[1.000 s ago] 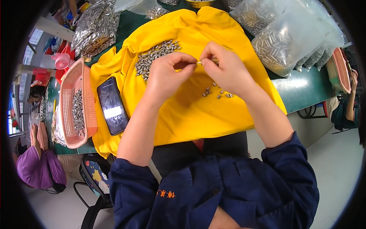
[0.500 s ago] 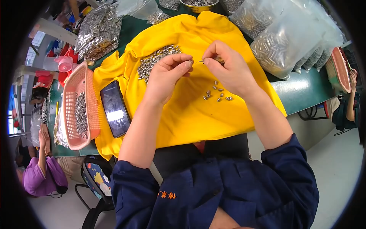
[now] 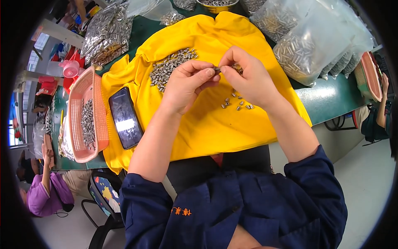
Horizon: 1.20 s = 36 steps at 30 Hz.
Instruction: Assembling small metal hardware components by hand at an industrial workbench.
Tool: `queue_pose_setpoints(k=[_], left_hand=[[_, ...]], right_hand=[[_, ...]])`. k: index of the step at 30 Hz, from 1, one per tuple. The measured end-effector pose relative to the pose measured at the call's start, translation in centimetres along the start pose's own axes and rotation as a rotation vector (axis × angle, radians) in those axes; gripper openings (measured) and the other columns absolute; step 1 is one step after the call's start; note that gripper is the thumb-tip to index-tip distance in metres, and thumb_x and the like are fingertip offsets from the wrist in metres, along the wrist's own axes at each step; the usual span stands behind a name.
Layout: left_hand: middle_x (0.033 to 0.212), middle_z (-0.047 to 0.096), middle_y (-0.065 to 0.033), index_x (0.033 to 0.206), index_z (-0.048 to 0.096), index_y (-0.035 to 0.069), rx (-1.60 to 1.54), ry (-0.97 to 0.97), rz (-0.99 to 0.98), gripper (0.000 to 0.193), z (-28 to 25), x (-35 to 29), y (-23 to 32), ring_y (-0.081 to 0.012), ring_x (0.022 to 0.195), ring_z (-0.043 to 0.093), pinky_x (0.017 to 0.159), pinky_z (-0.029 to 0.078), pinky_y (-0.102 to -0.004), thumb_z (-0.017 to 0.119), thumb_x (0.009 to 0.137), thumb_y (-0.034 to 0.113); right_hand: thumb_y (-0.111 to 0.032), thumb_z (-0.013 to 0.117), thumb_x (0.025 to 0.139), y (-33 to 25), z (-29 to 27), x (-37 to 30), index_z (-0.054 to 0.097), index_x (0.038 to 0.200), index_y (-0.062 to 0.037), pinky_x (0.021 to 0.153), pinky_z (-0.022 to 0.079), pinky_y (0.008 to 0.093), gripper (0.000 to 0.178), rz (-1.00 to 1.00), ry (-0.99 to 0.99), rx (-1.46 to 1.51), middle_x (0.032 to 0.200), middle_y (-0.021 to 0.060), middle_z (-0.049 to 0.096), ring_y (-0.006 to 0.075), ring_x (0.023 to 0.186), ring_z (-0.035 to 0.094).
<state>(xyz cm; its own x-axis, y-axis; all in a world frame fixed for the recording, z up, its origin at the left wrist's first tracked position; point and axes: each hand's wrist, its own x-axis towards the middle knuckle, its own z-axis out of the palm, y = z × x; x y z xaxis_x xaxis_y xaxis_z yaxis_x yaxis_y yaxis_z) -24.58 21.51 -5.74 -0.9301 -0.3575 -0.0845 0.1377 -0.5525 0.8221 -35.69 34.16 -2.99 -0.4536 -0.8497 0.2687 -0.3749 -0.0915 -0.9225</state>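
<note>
Over the yellow cloth (image 3: pixel 215 133), my two hands meet fingertip to fingertip. My left hand (image 3: pixel 190 83) pinches a small metal part (image 3: pixel 216 69) between thumb and forefinger. From the other side, my right hand (image 3: pixel 244 74) is closed at the tips against that same part; a thin piece it held a moment ago is now hidden by the fingers. Behind my left hand lies a pile of small metal cylinders (image 3: pixel 168 68). Several loose metal cylinders (image 3: pixel 238 103) are scattered below my right hand.
To the left stand a pink basket (image 3: pixel 101 120) of metal parts and a black phone (image 3: pixel 125 118). Bags of metal parts (image 3: pixel 110 33) lie at the far left, more bags (image 3: pixel 298 54) at the right. A metal bowl (image 3: pixel 217 6) sits at the back. People work at both sides.
My left hand has shifted right, and the gap between my fingertips has closed. The thin piece in my right fingers now meets the part in my left.
</note>
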Motion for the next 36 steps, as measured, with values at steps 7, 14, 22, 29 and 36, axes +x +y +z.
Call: queue_pose_setpoints(k=[7, 14, 22, 29, 36], left_hand=[[0.080, 0.061, -0.0086, 0.085, 0.057, -0.001, 0.172, 0.030, 0.095, 0.008, 0.2, 0.0, 0.0, -0.0149, 0.073, 0.060, 0.070, 0.049, -0.0253, 0.058, 0.077, 0.001], [0.077, 0.062, -0.0064, 0.083, 0.059, 0.000, 0.580, 0.117, 0.156, 0.008, -0.1, 0.3, -0.6, -0.0130, 0.071, 0.059, 0.066, 0.047, -0.0234, 0.059, 0.075, 0.002], [0.091, 0.060, -0.0104, 0.085, 0.060, 0.004, 1.419, -0.091, 0.704, 0.014, 0.7, 0.7, 0.0, -0.0232, 0.084, 0.057, 0.074, 0.045, -0.0288, 0.059, 0.071, 0.004], [0.087, 0.059, -0.0111, 0.085, 0.061, 0.004, 1.923, 0.194, 0.336, 0.018, -3.6, 3.7, 3.7, -0.0274, 0.081, 0.056, 0.072, 0.044, -0.0336, 0.060, 0.072, 0.018], [0.083, 0.058, -0.0121, 0.083, 0.061, 0.004, 1.884, 0.140, 0.236, 0.017, -3.4, 3.6, 3.9, -0.0278, 0.079, 0.055, 0.071, 0.044, -0.0340, 0.060, 0.070, 0.016]], right_hand=[[-0.007, 0.049, 0.076, 0.1, 0.4, -0.2, 0.047, 0.078, -0.0012, 0.055, 0.042, 0.0268, 0.006, -0.095, 0.045, -0.109, 0.065, 0.0088, 0.054, 0.0166, 0.060, 0.055], [-0.009, 0.050, 0.078, 1.2, -0.8, 0.4, 0.050, 0.082, -0.0020, 0.054, 0.039, 0.0228, 0.008, -0.011, 0.179, -0.045, 0.067, 0.0034, 0.052, 0.0093, 0.059, 0.046], [-0.009, 0.051, 0.077, 0.4, -1.2, 0.5, 0.050, 0.081, -0.0024, 0.053, 0.038, 0.0230, 0.008, -0.046, 0.246, -0.093, 0.067, 0.0031, 0.052, 0.0091, 0.058, 0.045], [-0.008, 0.051, 0.076, 0.5, -1.0, 0.5, 0.049, 0.080, -0.0024, 0.051, 0.038, 0.0224, 0.007, -0.072, 0.218, -0.111, 0.066, 0.0028, 0.052, 0.0086, 0.055, 0.044], [-0.008, 0.051, 0.076, 0.1, -1.0, 0.4, 0.049, 0.080, -0.0021, 0.051, 0.038, 0.0231, 0.007, -0.071, 0.192, -0.130, 0.066, 0.0047, 0.053, 0.0105, 0.054, 0.045]])
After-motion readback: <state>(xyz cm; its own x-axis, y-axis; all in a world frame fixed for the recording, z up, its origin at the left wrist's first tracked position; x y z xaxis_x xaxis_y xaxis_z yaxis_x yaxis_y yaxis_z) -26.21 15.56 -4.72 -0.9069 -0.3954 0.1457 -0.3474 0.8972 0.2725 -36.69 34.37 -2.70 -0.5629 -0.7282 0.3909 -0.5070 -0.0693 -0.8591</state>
